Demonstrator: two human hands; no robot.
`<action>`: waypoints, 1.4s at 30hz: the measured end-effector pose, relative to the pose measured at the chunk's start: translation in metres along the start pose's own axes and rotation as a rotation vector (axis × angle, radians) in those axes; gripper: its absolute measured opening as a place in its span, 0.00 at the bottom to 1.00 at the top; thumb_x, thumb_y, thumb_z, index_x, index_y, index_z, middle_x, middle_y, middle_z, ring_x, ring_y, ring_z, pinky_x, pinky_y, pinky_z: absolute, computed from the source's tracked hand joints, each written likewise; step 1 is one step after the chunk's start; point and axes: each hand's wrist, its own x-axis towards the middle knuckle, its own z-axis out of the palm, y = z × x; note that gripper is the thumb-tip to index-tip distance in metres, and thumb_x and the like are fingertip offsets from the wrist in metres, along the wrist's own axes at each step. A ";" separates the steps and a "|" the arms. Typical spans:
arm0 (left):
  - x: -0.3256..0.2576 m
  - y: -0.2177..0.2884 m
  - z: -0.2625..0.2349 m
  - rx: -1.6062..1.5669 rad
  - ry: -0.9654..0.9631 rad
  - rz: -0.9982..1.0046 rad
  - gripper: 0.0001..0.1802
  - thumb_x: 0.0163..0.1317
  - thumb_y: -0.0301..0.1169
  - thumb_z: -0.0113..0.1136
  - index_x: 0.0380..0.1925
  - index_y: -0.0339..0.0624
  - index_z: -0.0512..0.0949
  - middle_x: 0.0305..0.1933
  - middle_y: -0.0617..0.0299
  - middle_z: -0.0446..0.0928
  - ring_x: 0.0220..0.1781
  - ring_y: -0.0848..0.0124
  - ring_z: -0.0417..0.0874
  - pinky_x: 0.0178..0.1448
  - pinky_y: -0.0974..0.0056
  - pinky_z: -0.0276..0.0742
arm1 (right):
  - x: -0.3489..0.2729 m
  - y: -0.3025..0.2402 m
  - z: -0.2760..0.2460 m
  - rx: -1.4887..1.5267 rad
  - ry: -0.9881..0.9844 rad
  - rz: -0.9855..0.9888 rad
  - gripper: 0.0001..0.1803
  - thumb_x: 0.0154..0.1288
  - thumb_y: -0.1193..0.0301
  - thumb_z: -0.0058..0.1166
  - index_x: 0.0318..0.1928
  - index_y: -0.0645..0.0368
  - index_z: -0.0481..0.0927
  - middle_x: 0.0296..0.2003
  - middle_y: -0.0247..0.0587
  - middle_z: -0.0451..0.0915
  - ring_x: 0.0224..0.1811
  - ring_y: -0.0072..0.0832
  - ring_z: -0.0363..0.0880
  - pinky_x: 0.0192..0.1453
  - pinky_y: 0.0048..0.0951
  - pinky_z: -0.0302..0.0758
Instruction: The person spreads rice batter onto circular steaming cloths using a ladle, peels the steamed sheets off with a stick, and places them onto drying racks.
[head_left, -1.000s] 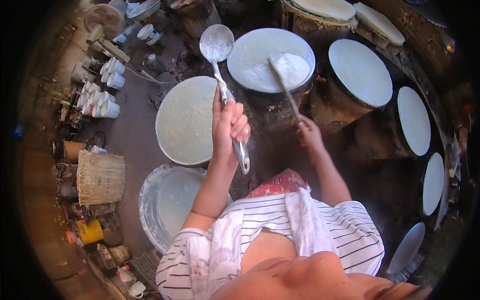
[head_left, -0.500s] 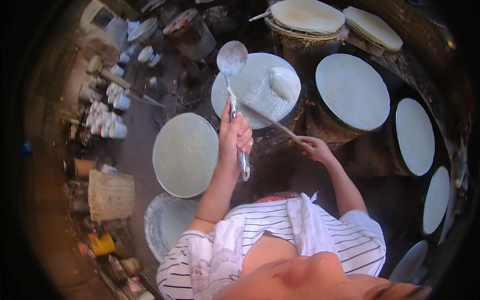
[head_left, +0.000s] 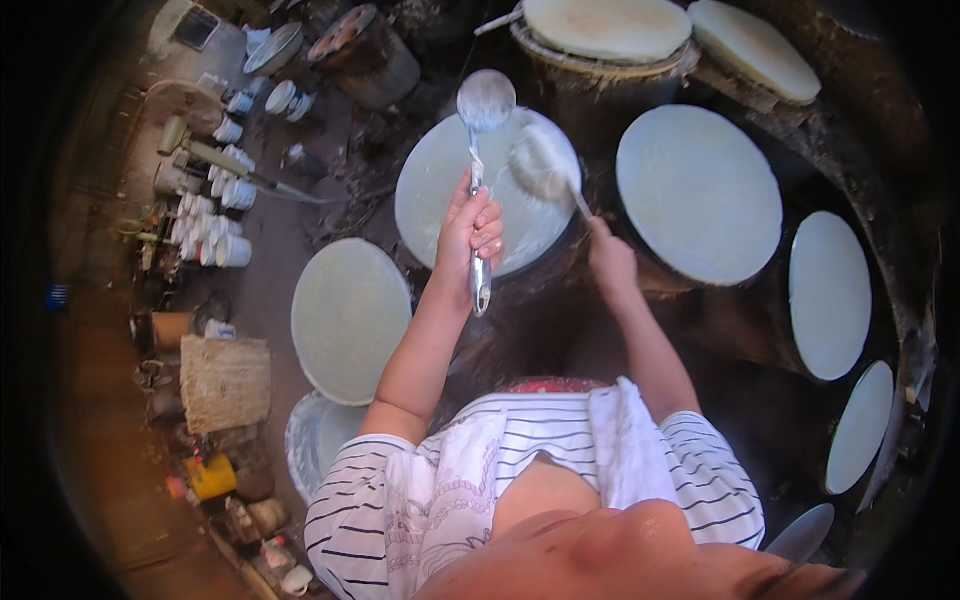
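Note:
A metal ladle [head_left: 487, 98] stands up from my left hand [head_left: 469, 232], whose fingers are closed round its shiny handle. White residue coats its bowl and upper handle. The ladle is over a round white surface [head_left: 428, 190] wet with pale batter. My right hand [head_left: 612, 262] is closed on the thin handle of a round-headed spreading tool [head_left: 543, 165]. That tool's pale head is smeared by motion over the right part of the same surface. Whether the head touches the batter, I cannot tell.
Other round pale tops stand on the left [head_left: 351, 322] and right [head_left: 698, 195]. A pale-filled basin [head_left: 325, 440] is at lower left. Stacked flat rounds [head_left: 607, 28] sit at the back. White cups [head_left: 233, 250] and a long-handled tool [head_left: 215, 155] lie along the left.
My right hand has moved forward, and the tool's handle now slants more steeply. A rounded white mound and streaks showed before; the batter looks smoother now. The ladle stays raised, shifted slightly.

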 end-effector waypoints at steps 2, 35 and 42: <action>0.029 -0.005 -0.002 -0.105 0.026 -0.018 0.11 0.73 0.30 0.47 0.52 0.58 0.67 0.21 0.73 0.61 0.15 0.85 0.62 0.16 0.77 0.62 | 0.016 -0.015 -0.002 -0.009 -0.033 -0.117 0.18 0.73 0.65 0.34 0.59 0.51 0.70 0.34 0.61 0.81 0.39 0.56 0.81 0.44 0.53 0.76; -0.096 0.023 0.103 -0.761 -0.466 -0.235 0.20 0.74 0.34 0.48 0.19 0.49 0.61 0.12 0.72 0.57 0.10 0.81 0.59 0.16 0.74 0.62 | -0.042 -0.026 0.037 0.375 -0.121 -0.067 0.18 0.60 0.63 0.57 0.51 0.45 0.83 0.44 0.43 0.84 0.47 0.43 0.82 0.53 0.39 0.78; -0.197 -0.017 0.168 -0.599 -0.625 -0.584 0.23 0.77 0.43 0.35 0.20 0.48 0.58 0.15 0.68 0.58 0.10 0.77 0.61 0.13 0.69 0.62 | -0.192 0.040 -0.009 0.520 -0.048 -0.196 0.21 0.57 0.63 0.60 0.53 0.48 0.82 0.42 0.44 0.85 0.45 0.41 0.83 0.51 0.37 0.78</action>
